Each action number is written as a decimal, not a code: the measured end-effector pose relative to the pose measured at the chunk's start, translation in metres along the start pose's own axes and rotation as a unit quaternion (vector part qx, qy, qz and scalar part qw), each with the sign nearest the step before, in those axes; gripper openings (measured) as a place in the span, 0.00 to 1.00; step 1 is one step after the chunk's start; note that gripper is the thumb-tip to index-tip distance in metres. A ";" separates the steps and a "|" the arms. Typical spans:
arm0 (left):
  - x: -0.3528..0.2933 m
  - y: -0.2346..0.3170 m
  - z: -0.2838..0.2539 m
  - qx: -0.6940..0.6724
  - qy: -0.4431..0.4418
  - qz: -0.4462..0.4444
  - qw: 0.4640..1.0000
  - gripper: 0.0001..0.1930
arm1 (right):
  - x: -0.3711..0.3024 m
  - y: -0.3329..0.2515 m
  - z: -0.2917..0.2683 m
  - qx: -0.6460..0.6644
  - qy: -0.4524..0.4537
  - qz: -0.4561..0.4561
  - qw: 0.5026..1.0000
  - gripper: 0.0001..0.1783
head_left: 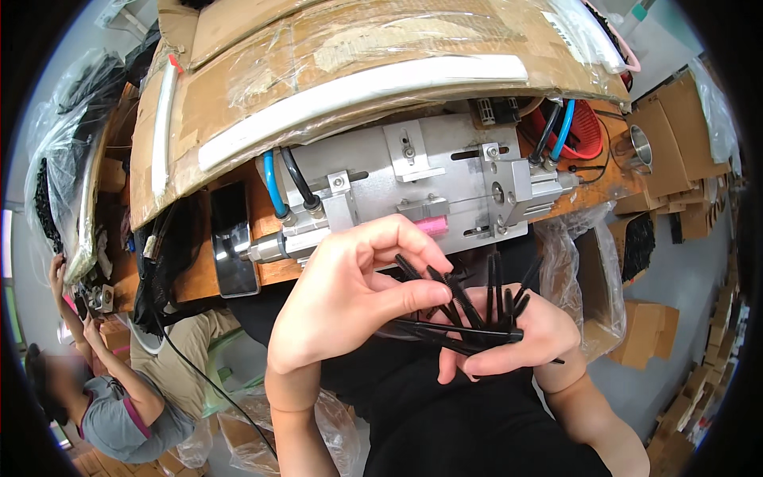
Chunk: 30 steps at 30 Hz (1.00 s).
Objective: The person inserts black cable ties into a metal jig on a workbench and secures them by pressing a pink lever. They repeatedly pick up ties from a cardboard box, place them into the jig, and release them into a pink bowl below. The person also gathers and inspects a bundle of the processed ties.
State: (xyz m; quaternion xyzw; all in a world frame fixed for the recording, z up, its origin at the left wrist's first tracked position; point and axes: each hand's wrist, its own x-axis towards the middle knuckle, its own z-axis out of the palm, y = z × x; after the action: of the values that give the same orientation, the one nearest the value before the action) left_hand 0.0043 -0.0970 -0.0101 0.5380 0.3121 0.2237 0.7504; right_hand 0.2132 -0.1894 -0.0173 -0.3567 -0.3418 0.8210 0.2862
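A loose bunch of black mascara wands (485,318) with thin bristled tips lies across the palm and fingers of my right hand (536,334), which is curled round them. The tips point up and fan out in several directions. From the left, my left hand (342,290) reaches over the bunch, thumb and forefinger closed on a few of the wands. Just beyond my hands sits a metal clamping fixture (366,199) with sliding cylinders at both sides. A pink piece (433,226) shows at its front middle, partly covered by a small metal block.
A cardboard sheet (262,95) with white strips overhangs the fixture. On the wooden bench (274,273) lies a black phone (234,238). A red basket (586,131) and metal cup (638,149) stand at right. Plastic-lined box (596,286) is beside my right arm. Another person (135,405) works at left.
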 end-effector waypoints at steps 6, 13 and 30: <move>-0.002 -0.006 0.006 -0.096 0.010 -0.008 0.995 0.10 | -0.006 0.004 -0.001 0.009 -0.029 -0.006 1.000 0.31; -0.005 -0.007 0.005 -0.107 0.000 -0.018 0.994 0.07 | -0.010 0.001 0.007 0.017 -0.007 -0.009 1.000 0.35; -0.008 -0.009 0.004 -0.106 0.007 -0.007 0.994 0.09 | -0.012 0.008 0.018 0.046 0.045 -0.030 0.997 0.38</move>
State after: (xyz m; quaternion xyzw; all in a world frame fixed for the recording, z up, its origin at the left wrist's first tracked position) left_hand 0.0015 -0.1084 -0.0155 0.4514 0.2952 0.2542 0.8028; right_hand 0.2044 -0.2093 -0.0092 -0.3692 -0.3009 0.8101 0.3419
